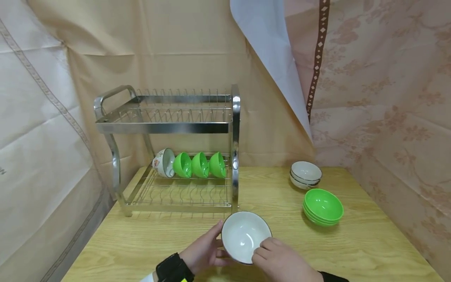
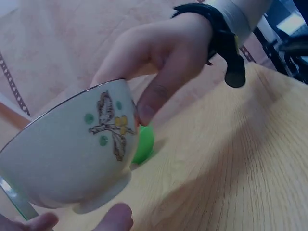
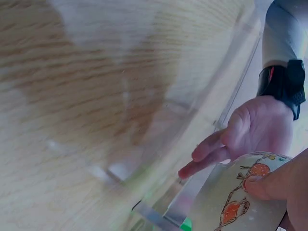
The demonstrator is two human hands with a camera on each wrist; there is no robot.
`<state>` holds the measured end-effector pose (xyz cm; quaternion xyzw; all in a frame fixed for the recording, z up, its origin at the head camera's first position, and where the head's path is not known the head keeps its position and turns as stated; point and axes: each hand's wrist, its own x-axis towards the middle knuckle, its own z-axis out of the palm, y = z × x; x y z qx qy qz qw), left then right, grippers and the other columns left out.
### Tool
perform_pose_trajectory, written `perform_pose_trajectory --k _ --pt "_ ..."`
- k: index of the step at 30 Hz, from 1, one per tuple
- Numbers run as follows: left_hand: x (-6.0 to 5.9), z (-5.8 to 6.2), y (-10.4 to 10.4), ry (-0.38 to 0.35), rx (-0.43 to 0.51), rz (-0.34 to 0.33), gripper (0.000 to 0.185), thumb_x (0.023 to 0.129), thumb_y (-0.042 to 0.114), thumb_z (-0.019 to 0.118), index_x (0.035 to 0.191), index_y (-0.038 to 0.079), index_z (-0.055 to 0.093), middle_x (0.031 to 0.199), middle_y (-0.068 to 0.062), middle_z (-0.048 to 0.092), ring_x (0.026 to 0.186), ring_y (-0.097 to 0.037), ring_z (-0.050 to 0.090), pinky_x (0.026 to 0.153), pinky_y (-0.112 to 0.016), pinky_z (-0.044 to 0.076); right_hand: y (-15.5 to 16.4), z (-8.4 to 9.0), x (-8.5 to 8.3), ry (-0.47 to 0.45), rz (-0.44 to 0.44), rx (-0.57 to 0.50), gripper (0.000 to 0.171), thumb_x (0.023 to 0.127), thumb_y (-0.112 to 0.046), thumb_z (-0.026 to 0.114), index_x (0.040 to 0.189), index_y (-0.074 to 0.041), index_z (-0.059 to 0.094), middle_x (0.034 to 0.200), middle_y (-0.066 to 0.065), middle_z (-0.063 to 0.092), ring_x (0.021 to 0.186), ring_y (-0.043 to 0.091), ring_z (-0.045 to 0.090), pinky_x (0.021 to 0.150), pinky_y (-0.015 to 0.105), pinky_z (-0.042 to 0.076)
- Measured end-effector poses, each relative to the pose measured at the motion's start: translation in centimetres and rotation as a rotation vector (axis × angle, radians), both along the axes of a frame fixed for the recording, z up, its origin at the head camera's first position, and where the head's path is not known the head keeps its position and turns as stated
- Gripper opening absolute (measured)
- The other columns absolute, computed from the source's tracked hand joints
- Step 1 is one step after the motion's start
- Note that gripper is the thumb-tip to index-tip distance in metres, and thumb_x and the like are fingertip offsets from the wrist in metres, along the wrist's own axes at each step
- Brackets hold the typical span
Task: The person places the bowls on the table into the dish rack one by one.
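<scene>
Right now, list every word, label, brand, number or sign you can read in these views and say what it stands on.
None can be read. The white bowl, held by the left hand and right hand, bears only painted floral and bird motifs, no lettering. A faint dark mark at the left edge of the wall covering is cut off and too small to read. The dish rack and green bowls show no labels.

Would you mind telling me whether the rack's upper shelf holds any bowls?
No, the dish rack's upper shelf shows only bare wire prongs; the bowls sit on the lower shelf.
</scene>
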<state>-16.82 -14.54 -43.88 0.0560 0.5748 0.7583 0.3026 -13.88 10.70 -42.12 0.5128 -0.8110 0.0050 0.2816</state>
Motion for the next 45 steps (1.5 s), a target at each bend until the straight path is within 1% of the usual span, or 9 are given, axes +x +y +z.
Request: perform_pose_trajectory --k 3,13,19,22,25,31,37,41,45 --pt "-0.1 -0.3 -0.2 -0.007 0.042 -0.054 0.078 0.1 0.063 0.038 0.156 0.01 0.023 0.128 -0.021 0.056 0.112 -0.035 0.062 0.093 -0.052 0.053 -0.3 -0.1 0.1 -0.009 0.016 0.031 0.025 0.071 -0.025 0.079 0.084 -0.023 0.058 0.084 -0.014 0.057 0.084 0.007 0.053 0.079 0.023 0.046" --pt "-0.1 -0.6 -1.8 -0.014 0.138 -0.15 0.067 0.106 0.042 0.037 0.158 0.007 0.015 0.135 -0.023 0.051 0.12 -0.034 0.056 0.1 -0.049 0.048 -0.5 0.1 0.0 -0.049 0.059 0.067 0.025 0.08 -0.039 0.076 0.086 -0.023 0.058 0.085 -0.015 0.054 0.087 0.007 0.052 0.088 0.024 0.047" --pt "0.4 -0.5 -3.0 0.017 0.137 -0.127 0.065 0.105 0.034 0.038 0.157 0.004 0.015 0.136 -0.022 0.048 0.118 -0.034 0.056 0.098 -0.054 0.048 -1.1 -0.1 -0.5 -0.13 0.092 0.098 0.02 0.088 -0.036 0.071 0.095 -0.021 0.059 0.097 -0.013 0.059 0.095 0.007 0.054 0.1 0.034 0.049" --pt "0.6 -0.1 -3.6 0.019 0.121 -0.065 0.067 0.104 0.034 0.041 0.157 0.003 0.014 0.135 -0.023 0.047 0.115 -0.034 0.058 0.093 -0.052 0.052 -1.5 -0.4 -1.2 -0.086 0.108 0.085 0.022 0.085 -0.028 0.074 0.1 -0.019 0.06 0.106 -0.009 0.061 0.103 0.011 0.057 0.103 0.038 0.047" --pt "0.6 0.7 -4.5 0.034 0.098 0.023 0.069 0.103 0.03 0.044 0.157 0.004 0.013 0.138 -0.024 0.044 0.114 -0.032 0.059 0.091 -0.051 0.053 -1.9 -0.7 -2.0 -0.052 0.108 0.025 0.038 0.078 -0.017 0.079 0.111 -0.016 0.061 0.118 -0.003 0.062 0.116 0.018 0.058 0.104 0.04 0.047" --pt "0.2 2.9 -7.6 0.116 -0.018 0.261 0.071 0.1 0.024 0.053 0.157 0.005 0.014 0.152 -0.031 0.023 0.122 -0.039 0.054 0.093 -0.052 0.053 -2.1 -1.2 -3.0 -0.145 0.028 -0.073 0.049 0.094 -0.031 0.068 0.137 -0.012 0.054 0.142 0.006 0.053 0.134 0.027 0.047 0.106 0.047 0.043" --pt "-1.7 5.6 -11.5 0.214 -0.283 0.543 0.069 0.097 0.023 0.062 0.152 0.011 0.022 0.134 -0.028 0.035 0.118 -0.04 0.052 0.086 -0.048 0.057 -3.5 -1.8 -4.7 -0.378 -0.125 -0.04 0.063 0.097 -0.052 0.057 0.147 -0.016 0.045 0.153 0.005 0.042 0.144 0.027 0.033 0.115 0.05 0.028" --pt "-3.6 6.6 -13.5 0.324 -0.475 0.654 0.072 0.095 0.02 0.066 0.149 0.011 0.019 0.124 -0.025 0.037 0.109 -0.037 0.054 0.079 -0.044 0.059 -5.0 -2.4 -6.2 -0.478 -0.158 -0.036 0.067 0.097 -0.057 0.052 0.149 -0.015 0.044 0.155 0.007 0.039 0.146 0.03 0.029 0.117 0.054 0.023" --pt "-5.4 7.1 -15.0 0.429 -0.711 0.742 0.076 0.093 0.024 0.069 0.148 0.01 0.02 0.125 -0.028 0.038 0.102 -0.035 0.053 0.068 -0.036 0.057 -6.5 -2.7 -7.3 -0.496 -0.145 -0.009 0.069 0.097 -0.06 0.049 0.149 -0.015 0.043 0.155 0.009 0.039 0.146 0.031 0.027 0.117 0.056 0.021"
